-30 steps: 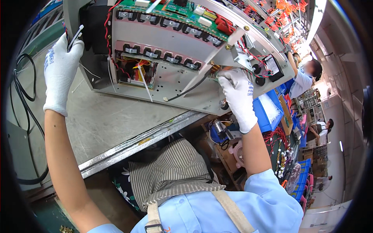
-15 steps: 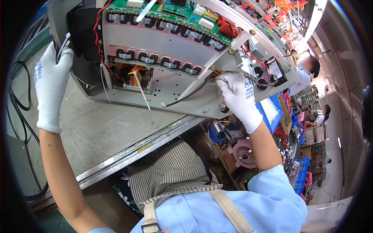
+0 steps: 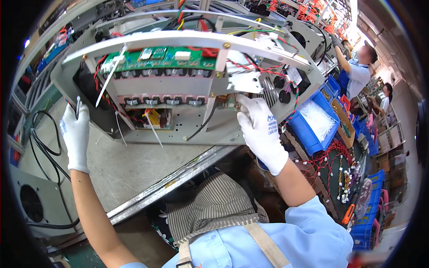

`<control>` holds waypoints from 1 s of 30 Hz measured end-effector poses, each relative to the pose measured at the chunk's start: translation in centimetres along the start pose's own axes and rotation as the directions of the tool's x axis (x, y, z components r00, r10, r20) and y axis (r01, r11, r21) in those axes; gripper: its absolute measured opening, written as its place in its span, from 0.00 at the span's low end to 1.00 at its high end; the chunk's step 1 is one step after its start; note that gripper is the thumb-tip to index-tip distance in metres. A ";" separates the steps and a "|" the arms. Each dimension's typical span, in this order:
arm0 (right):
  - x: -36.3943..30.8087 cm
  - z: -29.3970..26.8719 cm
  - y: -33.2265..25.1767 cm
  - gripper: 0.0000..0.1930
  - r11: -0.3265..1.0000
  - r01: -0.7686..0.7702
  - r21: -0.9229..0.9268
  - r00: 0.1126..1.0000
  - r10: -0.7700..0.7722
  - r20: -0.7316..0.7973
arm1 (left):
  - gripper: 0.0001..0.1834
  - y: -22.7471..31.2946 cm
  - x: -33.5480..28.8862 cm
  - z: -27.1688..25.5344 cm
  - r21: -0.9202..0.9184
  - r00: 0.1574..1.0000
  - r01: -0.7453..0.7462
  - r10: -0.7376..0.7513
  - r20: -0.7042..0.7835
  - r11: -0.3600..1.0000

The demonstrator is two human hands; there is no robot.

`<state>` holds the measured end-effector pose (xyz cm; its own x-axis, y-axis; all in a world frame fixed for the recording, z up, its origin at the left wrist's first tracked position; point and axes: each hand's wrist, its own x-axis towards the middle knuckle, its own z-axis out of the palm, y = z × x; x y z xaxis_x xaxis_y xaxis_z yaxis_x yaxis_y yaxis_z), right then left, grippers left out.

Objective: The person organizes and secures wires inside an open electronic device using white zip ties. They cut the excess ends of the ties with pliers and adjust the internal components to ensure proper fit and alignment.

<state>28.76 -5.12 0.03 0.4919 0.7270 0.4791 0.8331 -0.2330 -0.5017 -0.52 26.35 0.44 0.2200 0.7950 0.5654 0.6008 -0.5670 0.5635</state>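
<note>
A grey metal chassis with an upright frame lies on the workbench in front of me. Inside it are a green circuit board and a row of black clamped components. My left hand, in a white glove, is closed at the chassis's left end around a white cable tie whose tip sticks up. White-gloved too, my right hand reaches into the right part of the chassis. Its fingers are curled by a metal bracket; what they hold is hidden. A black cable runs beside them.
Loose white cable ties hang from the chassis. Black cables coil at the left, near a grey panel with a round opening. At right stand a blue bin and red-black wires. A co-worker works at far right.
The view has shifted, so the chassis appears lower, with more of its top and the bench behind it showing. Both hands remain at about the same places on the chassis.
</note>
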 end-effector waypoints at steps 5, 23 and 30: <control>-0.2 1.1 0.2 0.14 0.997 -0.010 0.070 0.998 0.015 -0.067 | 0.15 -0.4 -0.2 -0.2 -0.031 0.998 0.060 -0.061 -0.018 0.998; -2.7 5.1 1.3 0.20 0.967 0.205 -0.154 0.946 -0.236 -0.222 | 0.26 -11.3 4.2 -1.4 0.004 0.981 0.101 -0.101 0.165 0.995; -14.9 -13.1 6.1 0.20 0.861 -0.108 0.497 0.800 -0.222 0.558 | 0.27 -13.5 7.1 2.8 -0.087 0.991 0.073 -0.063 0.116 0.994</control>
<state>29.80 -25.83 -0.69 0.0676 0.9934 0.0929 0.5382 0.0421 -0.8418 -4.91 40.22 -4.84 0.2696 0.8485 0.4553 0.5459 -0.5242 0.6536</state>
